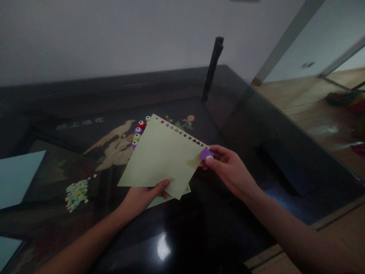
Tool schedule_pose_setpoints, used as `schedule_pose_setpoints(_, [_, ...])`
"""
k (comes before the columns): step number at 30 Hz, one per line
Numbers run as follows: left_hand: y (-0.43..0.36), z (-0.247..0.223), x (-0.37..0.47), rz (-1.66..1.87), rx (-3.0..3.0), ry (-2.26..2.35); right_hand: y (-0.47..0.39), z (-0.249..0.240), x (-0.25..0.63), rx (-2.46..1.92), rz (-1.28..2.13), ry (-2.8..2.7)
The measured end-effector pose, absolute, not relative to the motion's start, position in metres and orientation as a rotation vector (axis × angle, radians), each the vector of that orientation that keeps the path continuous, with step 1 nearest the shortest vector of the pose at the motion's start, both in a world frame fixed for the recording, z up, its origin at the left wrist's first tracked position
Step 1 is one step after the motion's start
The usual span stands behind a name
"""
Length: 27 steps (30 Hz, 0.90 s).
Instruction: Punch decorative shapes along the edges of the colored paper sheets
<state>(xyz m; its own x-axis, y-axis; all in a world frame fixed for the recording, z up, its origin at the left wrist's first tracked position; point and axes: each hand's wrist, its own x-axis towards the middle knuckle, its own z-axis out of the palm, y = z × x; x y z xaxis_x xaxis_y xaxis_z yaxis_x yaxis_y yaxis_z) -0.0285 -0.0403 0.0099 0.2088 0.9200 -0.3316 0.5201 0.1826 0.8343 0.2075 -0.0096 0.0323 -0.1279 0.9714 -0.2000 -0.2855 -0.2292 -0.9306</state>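
Observation:
My left hand (148, 198) grips a pale green sheet of paper (159, 156) by its lower edge, thumb on top and fingers underneath. A row of small punched shapes, stars and hearts among them, runs along the sheet's upper right edge. My right hand (228, 167) is closed on a purple craft punch (207, 154) with a white button, set at the sheet's right corner. Beneath the held sheet, part of another green sheet (162, 201) shows. Several colourful punches (137, 136) stand behind the paper's left edge, partly hidden by it.
A pile of small paper cutouts (76, 195) lies on the dark glossy table (194, 236) at the left. Light blue paper (19, 179) lies at the far left. A black upright post (212, 70) stands at the back, and a dark flat object (285, 165) lies at the right.

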Motion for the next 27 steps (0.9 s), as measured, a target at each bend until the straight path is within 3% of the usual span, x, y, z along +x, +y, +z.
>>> schedule_pose_setpoints(27, [-0.0401,0.0122,-0.0283,0.485,1.516,1.414,-0.0089,0.0317,0.2077,-1.168,1.522,-0.925])
